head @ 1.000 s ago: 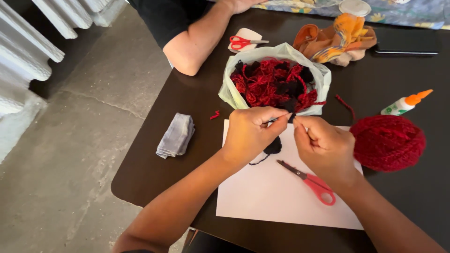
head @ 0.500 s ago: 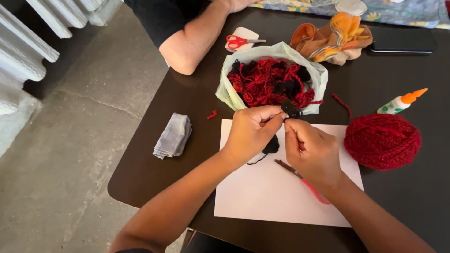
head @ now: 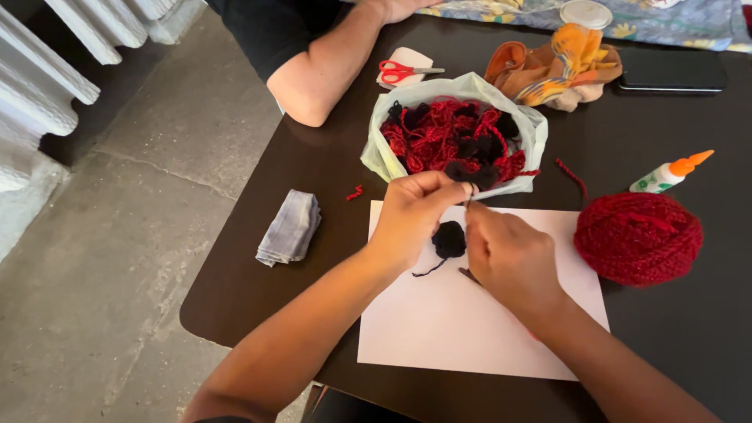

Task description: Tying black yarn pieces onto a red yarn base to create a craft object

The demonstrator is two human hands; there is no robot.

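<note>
A thin dark strand point(head: 468, 197) is pinched taut between left hand point(head: 415, 211) and right hand point(head: 509, 254), both grips pressed together, above the white sheet point(head: 470, 329) at the worktop's near edge.

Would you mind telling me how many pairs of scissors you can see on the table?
1 in plain view: the red-handled scissors on a white pad at the far edge, beside the other person's arm. A dark tip beneath the right hand may belong to a second, hidden pair.

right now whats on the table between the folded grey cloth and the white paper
In the head view, only a small scrap of red yarn lies between the folded grey cloth and the white paper; the rest of that stretch is bare dark table.
</note>
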